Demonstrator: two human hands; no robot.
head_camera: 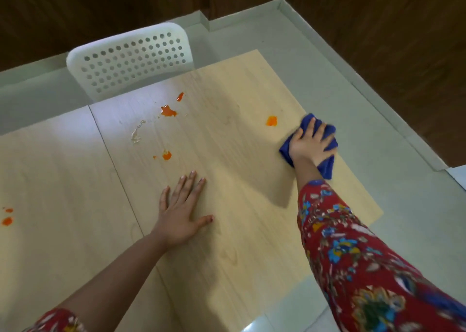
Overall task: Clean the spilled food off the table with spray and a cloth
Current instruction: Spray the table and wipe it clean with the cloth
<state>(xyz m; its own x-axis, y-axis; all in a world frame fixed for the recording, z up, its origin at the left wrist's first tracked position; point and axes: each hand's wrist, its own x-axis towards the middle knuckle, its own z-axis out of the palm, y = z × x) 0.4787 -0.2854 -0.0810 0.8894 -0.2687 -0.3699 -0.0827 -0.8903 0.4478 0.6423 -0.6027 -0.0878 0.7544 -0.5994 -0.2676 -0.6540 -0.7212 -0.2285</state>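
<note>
At centre, table: pale wood, orange spills scattered on it.
Chair: white, perforated back, at far edge.
Left hand: flat on table, fingers straight.
Right hand: spread fingers press cloth near right edge.
Cloth: blue, bunched, on table.
Blob: orange, just left of cloth.

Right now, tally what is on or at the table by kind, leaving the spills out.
Hands: 2, left hand and right hand
Cloths: 1, blue cloth
Chairs: 1, white chair
Total: 4
</note>
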